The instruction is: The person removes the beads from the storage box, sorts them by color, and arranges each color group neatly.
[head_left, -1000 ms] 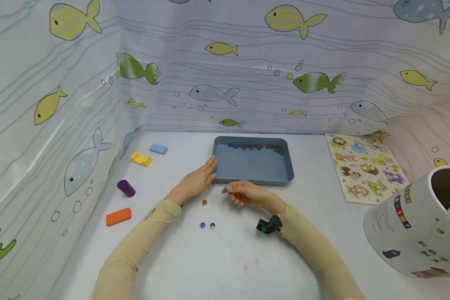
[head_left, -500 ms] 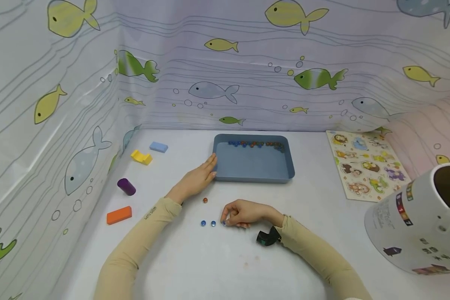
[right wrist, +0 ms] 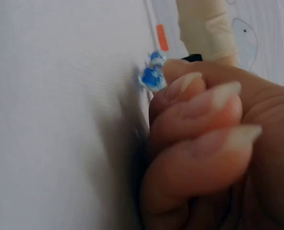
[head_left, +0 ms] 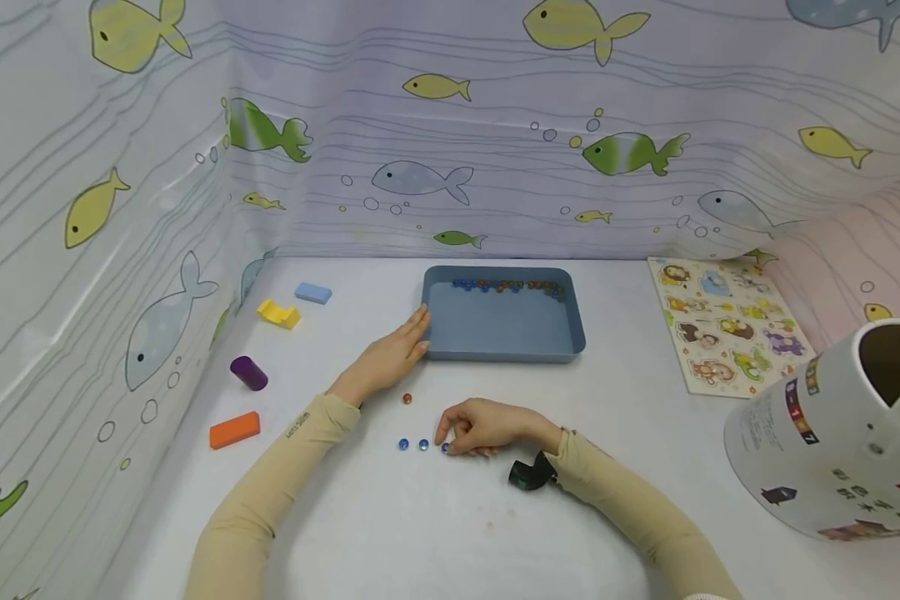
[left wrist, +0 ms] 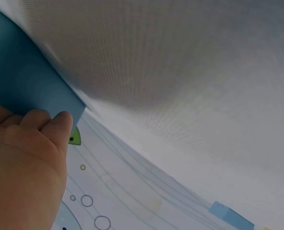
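My right hand (head_left: 483, 425) pinches a blue marble (head_left: 446, 448) between thumb and index finger, down at the white tabletop. That marble (right wrist: 151, 78) shows at the fingertips in the right wrist view, with more blue behind it. Two blue marbles, one on the left (head_left: 403, 444) and one nearer (head_left: 423, 445), lie in line to its left. An orange marble (head_left: 407, 399) lies farther back. With fingers extended, my left hand (head_left: 390, 354) rests against the left wall of a blue-grey tray (head_left: 502, 357). Several blue and orange marbles (head_left: 483, 285) line the tray's far side.
On the left lie a light blue block (head_left: 313, 292), a yellow block (head_left: 278, 314), a purple cylinder (head_left: 249, 372) and an orange block (head_left: 235, 430). An animal picture board (head_left: 727, 333) lies at the back right, a large white bucket (head_left: 795, 450) in front of it. Fish-print sheeting encloses the table.
My right hand has come from near the tray's front edge toward me, bringing the blue marble to the right end of the row. My left hand stays at the tray.
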A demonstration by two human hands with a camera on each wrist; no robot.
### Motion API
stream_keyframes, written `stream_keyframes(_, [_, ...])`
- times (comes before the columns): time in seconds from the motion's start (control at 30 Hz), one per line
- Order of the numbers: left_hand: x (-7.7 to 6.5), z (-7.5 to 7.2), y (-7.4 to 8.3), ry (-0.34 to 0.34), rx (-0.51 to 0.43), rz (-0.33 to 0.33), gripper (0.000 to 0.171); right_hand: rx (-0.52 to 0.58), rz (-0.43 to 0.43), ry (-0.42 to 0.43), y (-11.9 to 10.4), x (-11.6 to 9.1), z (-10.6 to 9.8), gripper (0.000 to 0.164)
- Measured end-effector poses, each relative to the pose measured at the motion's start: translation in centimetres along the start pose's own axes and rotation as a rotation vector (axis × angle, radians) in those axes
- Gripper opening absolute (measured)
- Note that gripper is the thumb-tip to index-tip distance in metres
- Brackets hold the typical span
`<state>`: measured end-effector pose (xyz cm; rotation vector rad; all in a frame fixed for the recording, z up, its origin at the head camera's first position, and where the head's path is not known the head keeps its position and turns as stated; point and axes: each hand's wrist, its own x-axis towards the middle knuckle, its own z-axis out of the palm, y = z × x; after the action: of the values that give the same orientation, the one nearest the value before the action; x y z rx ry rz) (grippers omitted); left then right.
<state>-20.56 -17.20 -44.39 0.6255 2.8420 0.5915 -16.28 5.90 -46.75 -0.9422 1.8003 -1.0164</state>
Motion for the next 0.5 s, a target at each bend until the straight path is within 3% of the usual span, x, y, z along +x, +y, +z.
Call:
stream_keyframes(0.1, [0.0,0.2,-0.1,-0.002,0.004,-0.003,0.059,0.067,-0.023,-0.031,0.1,-0.2,-0.7,0.019])
stream_keyframes(0.23, [0.0,0.3,-0.1,-0.001,0.001,-0.004,0.059,0.16,-0.06,-0.005,0.1,-0.7,-1.7,0.026])
stream_keyframes(0.33, [0.1,0.3,-0.2,0.003,-0.005,0.004,0.059,0.199,-0.074,-0.046,-0.1,-1.2,-1.5,0.027])
stream_keyframes(0.43, [0.2,0.3,-0.4,0.005,0.0,0.008,0.06,0.132,-0.063,-0.084,-0.4,-1.6,-0.6,0.024])
stream_keyframes(0.5, [0.3,0.3,-0.5,0.005,0.003,0.009,0.06,0.043,-0.048,-0.044,-0.5,-1.6,0.1,0.02])
